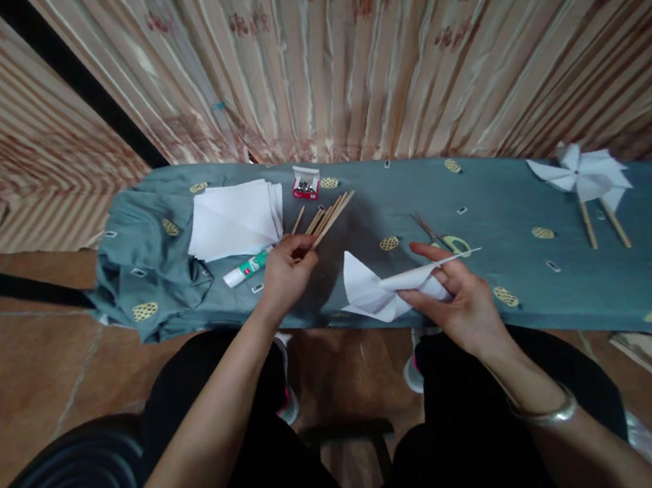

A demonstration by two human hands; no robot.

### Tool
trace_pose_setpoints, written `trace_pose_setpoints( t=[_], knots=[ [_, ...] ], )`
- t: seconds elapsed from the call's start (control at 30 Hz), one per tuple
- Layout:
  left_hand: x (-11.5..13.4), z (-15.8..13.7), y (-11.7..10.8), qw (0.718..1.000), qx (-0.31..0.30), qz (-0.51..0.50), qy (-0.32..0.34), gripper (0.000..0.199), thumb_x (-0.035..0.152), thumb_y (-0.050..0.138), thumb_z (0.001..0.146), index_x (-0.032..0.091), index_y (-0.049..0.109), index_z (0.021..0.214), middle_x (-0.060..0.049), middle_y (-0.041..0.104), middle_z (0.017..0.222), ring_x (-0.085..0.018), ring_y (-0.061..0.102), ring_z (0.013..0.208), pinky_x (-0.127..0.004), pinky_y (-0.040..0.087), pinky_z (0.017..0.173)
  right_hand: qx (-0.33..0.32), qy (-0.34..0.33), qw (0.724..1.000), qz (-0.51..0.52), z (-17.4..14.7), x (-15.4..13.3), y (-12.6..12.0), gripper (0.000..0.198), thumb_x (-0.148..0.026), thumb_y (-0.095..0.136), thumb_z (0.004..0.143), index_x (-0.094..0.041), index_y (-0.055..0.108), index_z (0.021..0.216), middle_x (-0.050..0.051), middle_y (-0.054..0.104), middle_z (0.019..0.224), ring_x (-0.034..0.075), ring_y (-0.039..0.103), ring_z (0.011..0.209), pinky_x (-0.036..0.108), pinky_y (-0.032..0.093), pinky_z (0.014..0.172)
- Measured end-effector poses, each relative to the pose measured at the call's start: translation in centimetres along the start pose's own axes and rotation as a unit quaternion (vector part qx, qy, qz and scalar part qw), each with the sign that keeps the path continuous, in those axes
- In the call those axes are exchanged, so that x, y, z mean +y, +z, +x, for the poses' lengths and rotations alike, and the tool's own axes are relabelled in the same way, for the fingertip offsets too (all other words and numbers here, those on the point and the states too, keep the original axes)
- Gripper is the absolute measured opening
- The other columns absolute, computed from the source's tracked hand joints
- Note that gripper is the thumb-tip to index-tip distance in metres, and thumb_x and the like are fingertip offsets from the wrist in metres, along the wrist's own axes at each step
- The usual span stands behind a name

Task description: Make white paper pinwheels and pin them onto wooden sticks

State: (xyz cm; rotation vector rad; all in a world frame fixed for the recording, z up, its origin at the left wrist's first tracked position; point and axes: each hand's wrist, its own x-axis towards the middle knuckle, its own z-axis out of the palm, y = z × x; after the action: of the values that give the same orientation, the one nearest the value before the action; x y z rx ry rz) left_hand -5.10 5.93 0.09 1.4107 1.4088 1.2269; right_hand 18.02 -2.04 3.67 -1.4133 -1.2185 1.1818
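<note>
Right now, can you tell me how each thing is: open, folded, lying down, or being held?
Left hand: curled at the sticks; grip unclear.
Sticks: bunched, slightly spread.
Right hand: holding folded paper.
Folded paper: partly curled, held.
Paper sheets: stacked flat, edges uneven.
Little box: open, flap up, filled.
Glue stick: lying on its side.
Scissors: lying down; blades unclear.
Pinwheels: on sticks, lying together.

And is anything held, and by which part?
The right hand holds a paper pinwheel by its right side; the left hand grips wooden sticks by their near ends, number unclear.
</note>
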Motion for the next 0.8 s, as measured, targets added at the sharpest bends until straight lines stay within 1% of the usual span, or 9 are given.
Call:
trace_pose_setpoints(
  t=[0.07, 0.13, 0.2, 0.3, 0.37, 0.43, 0.57, 0.67, 0.8],
  knots=[
    [0.4, -0.8, -0.2, 0.987, -0.012, -0.127, -0.096, 0.019, 0.028, 0.069, 0.067, 0.015, 0.071, 0.080, 0.004, 0.053, 0.059, -0.008, 0.043, 0.051, -0.022, 0.034, 0.050, -0.003, -0.003, 1.000, 0.000, 0.0, 0.0, 0.1, 0.071, -0.033, 0.079, 0.069, -0.021, 0.051, 0.133, 0.006, 0.077, 0.093, 0.021, 0.072, 0.081, 0.030, 0.059, 0.069],
    [0.8, -1.7, -0.2, 0.963, -0.047, -0.213, -0.161, 0.031, 0.037, 0.078, 0.063, 0.014, 0.073, 0.083, 0.004, 0.055, 0.058, -0.006, 0.039, 0.048, -0.020, 0.028, 0.046, -0.006, -0.018, 1.000, -0.012, -0.2, 0.0, 0.1, 0.068, -0.032, 0.078, 0.071, -0.022, 0.052, 0.132, 0.005, 0.077, 0.091, 0.020, 0.072, 0.078, 0.030, 0.059, 0.067],
    [1.3, -2.4, 0.1, 0.944, -0.072, -0.258, -0.192, 0.040, 0.043, 0.083, 0.058, 0.013, 0.075, 0.084, 0.002, 0.060, 0.063, -0.004, 0.038, 0.047, -0.019, 0.024, 0.045, -0.008, -0.052, 0.997, -0.047, -0.5, -0.1, 0.2, 0.061, -0.030, 0.076, 0.073, -0.022, 0.055, 0.130, 0.005, 0.076, 0.090, 0.019, 0.071, 0.074, 0.029, 0.058, 0.064],
    [1.7, -3.3, 0.7, 0.927, -0.110, -0.283, -0.222, 0.042, 0.045, 0.086, 0.054, 0.013, 0.077, 0.080, 0.000, 0.064, 0.065, -0.005, 0.043, 0.050, -0.020, 0.029, 0.048, -0.016, -0.130, 0.982, -0.133, -1.2, -0.6, 0.1, 0.053, -0.026, 0.071, 0.078, -0.025, 0.056, 0.128, 0.004, 0.075, 0.096, 0.017, 0.069, 0.072, 0.029, 0.055, 0.061],
    [1.9, -3.7, 1.2, 0.920, -0.146, -0.282, -0.230, 0.039, 0.045, 0.086, 0.056, 0.014, 0.078, 0.079, 0.000, 0.064, 0.065, -0.007, 0.046, 0.053, -0.020, 0.031, 0.049, -0.020, -0.182, 0.966, -0.180, -1.5, -0.9, 0.1, 0.052, -0.023, 0.069, 0.080, -0.028, 0.054, 0.130, 0.002, 0.075, 0.098, 0.017, 0.069, 0.076, 0.030, 0.055, 0.065],
    [2.0, -4.0, 1.5, 0.920, -0.176, -0.270, -0.222, 0.034, 0.043, 0.084, 0.060, 0.015, 0.078, 0.078, 0.000, 0.065, 0.066, -0.008, 0.048, 0.055, -0.020, 0.032, 0.050, -0.018, -0.218, 0.956, -0.196, -1.7, -1.2, 0.0, 0.055, -0.021, 0.067, 0.082, -0.029, 0.051, 0.133, 0.000, 0.075, 0.094, 0.017, 0.069, 0.080, 0.031, 0.055, 0.071],
    [1.8, -4.5, 1.8, 0.928, -0.206, -0.242, -0.194, 0.021, 0.034, 0.080, 0.062, 0.016, 0.078, 0.073, -0.001, 0.068, 0.071, -0.011, 0.054, 0.061, -0.022, 0.038, 0.057, 0.007, -0.244, 0.951, -0.190, -1.5, -1.4, -0.5, 0.061, -0.017, 0.065, 0.083, -0.030, 0.045, 0.139, -0.001, 0.074, 0.091, 0.016, 0.068, 0.077, 0.031, 0.054, 0.069],
    [1.3, -4.9, 1.7, 0.930, -0.224, -0.233, -0.178, 0.016, 0.030, 0.079, 0.065, 0.015, 0.074, 0.062, 0.001, 0.060, 0.058, -0.010, 0.050, 0.058, -0.021, 0.037, 0.057, 0.047, -0.265, 0.942, -0.200, -1.5, -1.6, -1.0, 0.062, -0.014, 0.065, 0.082, -0.030, 0.045, 0.139, 0.000, 0.074, 0.093, 0.017, 0.069, 0.082, 0.033, 0.054, 0.071],
    [0.7, -5.4, 1.7, 0.921, -0.229, -0.249, -0.194, 0.016, 0.030, 0.082, 0.064, 0.016, 0.076, 0.068, 0.001, 0.061, 0.060, -0.009, 0.049, 0.058, -0.021, 0.038, 0.057, 0.096, -0.290, 0.926, -0.223, -1.6, -2.0, -1.4, 0.063, -0.013, 0.066, 0.080, -0.031, 0.046, 0.137, 0.000, 0.074, 0.098, 0.020, 0.069, 0.093, 0.036, 0.054, 0.079]
  ],
)
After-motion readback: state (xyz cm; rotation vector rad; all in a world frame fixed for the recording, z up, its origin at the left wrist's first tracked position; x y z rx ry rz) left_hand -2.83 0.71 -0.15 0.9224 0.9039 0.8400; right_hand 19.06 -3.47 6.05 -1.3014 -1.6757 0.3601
